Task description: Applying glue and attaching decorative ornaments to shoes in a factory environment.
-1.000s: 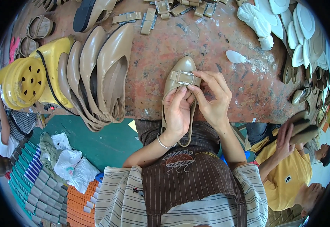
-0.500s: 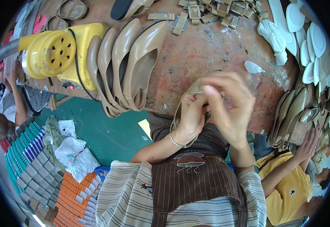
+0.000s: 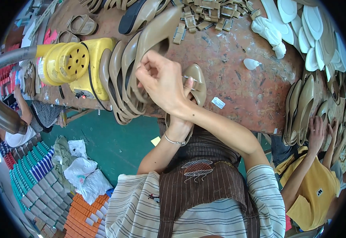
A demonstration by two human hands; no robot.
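My left hand (image 3: 179,125) holds a tan pointed slingback shoe (image 3: 197,72), toe away from me, by the table's near edge. A bow with a shiny strip (image 3: 194,84) sits across its toe, and my thumb lies beside it. Crossing over the left wrist, my right hand (image 3: 161,81) is closed on the side of another tan slingback shoe (image 3: 160,29), which stands tilted at the right end of a row of similar shoes (image 3: 116,65). My right forearm hides most of my left hand and the held shoe's heel end.
A yellow machine (image 3: 95,65) with a hose stands left of the row. Loose tan bows (image 3: 208,12) lie at the back. A white plastic bundle (image 3: 268,33), a small white cup (image 3: 252,64) and a label (image 3: 218,102) lie rightward. A co-worker's hand (image 3: 316,131) is near more shoes.
My right hand has moved left from the shoe in my left hand to the row, taking hold of the end shoe. The bow-topped shoe now shows on the table side of my left hand.
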